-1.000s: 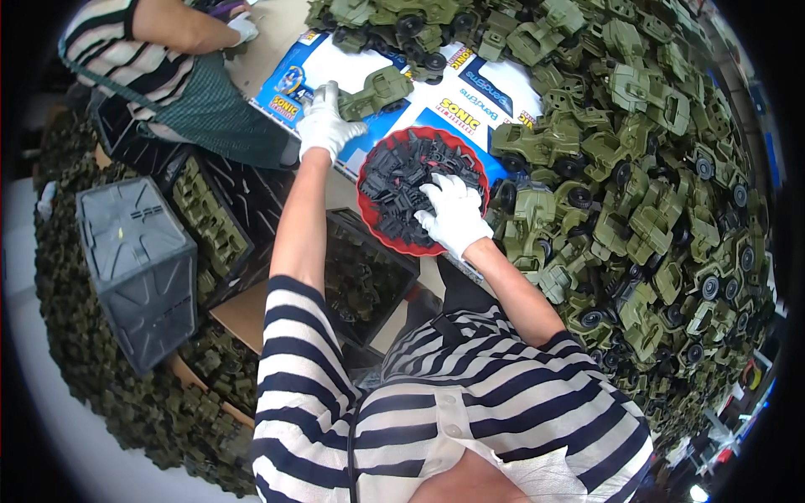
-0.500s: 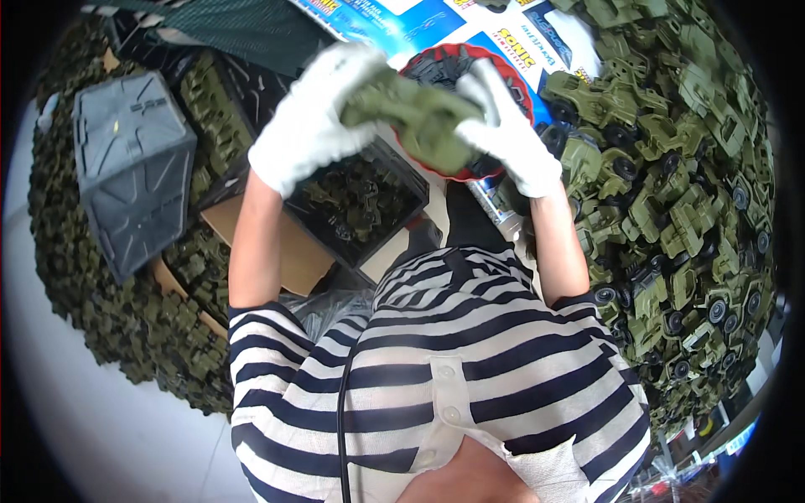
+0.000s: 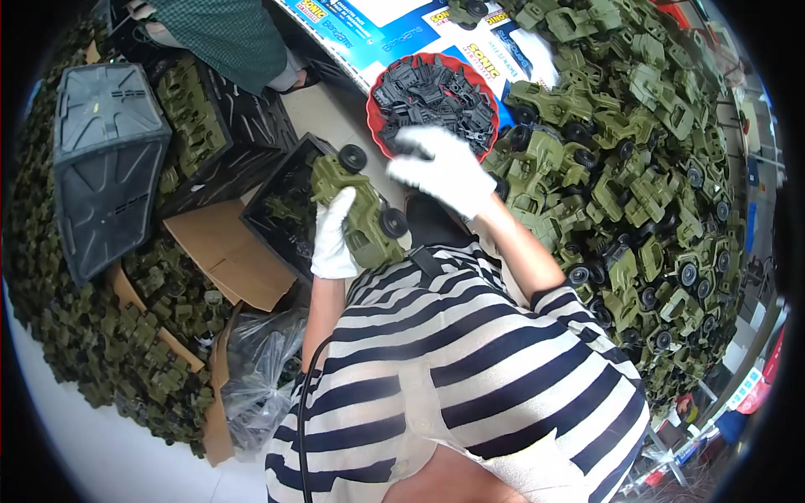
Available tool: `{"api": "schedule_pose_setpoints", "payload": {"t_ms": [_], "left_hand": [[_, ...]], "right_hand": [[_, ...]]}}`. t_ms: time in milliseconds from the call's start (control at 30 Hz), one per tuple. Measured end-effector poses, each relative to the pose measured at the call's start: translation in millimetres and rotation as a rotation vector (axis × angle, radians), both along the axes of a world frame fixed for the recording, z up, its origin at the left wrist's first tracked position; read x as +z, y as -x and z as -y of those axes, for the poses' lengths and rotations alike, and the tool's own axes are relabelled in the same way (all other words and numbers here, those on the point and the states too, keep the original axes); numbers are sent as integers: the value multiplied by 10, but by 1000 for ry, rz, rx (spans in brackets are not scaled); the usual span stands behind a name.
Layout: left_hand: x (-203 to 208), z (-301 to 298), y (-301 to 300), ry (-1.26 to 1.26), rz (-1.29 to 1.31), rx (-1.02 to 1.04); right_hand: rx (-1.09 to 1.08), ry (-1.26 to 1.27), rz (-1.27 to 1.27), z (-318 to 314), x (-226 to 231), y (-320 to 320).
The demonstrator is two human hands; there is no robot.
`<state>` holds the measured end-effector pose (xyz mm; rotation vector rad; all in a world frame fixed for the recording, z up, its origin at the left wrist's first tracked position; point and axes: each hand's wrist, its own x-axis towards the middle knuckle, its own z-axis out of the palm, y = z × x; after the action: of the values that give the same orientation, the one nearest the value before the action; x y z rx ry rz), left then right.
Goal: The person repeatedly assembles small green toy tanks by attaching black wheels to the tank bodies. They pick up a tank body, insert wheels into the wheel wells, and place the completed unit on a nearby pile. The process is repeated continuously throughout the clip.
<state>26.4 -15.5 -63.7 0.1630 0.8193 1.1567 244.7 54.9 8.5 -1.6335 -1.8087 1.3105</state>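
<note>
— Holding the green toy truck (image 3: 362,211) alone now, the left hand (image 3: 334,239) has it gripped around the body, wheels turned outward, close above the person's chest. Half a second ago both gloved hands were on it, raised in front of the camera.

— And the right hand (image 3: 443,172)?

— It has let go and gone back to the red bowl (image 3: 379,94) of small black parts (image 3: 436,94). Its fingers are spread and lie over the near rim of the bowl, touching the pile. Whether anything is pinched in them cannot be told from this view.

— So the truck moved too?

— Yes, it has come down and to the left, now over the edge of the black crate (image 3: 277,210) that holds more green pieces. A second ago the left hand was out at the blue printed boxes (image 3: 369,33) on the desk and the right one in the bowl.

— What does that suggest?

— Probably that one truck is in work and another black part is being fetched for it. The heap of green trucks (image 3: 637,168) at the right lies just beside the bowl, and another person in a green checked garment (image 3: 226,38) sits at the top left.
</note>
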Motion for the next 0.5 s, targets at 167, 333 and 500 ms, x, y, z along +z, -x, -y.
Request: {"api": "schedule_pose_setpoints", "payload": {"t_ms": [167,333,500], "left_hand": [[181,26,-60,40,16,-116],[241,-66,-45,-3,7,-191],[399,-219,-171,-76,-134,-322]], "right_hand": [[131,-226,752,-622,-505,-54],[-89,-166,492,-820,-732,-400],[-264,-321,76,-833,-832,-766]]}}
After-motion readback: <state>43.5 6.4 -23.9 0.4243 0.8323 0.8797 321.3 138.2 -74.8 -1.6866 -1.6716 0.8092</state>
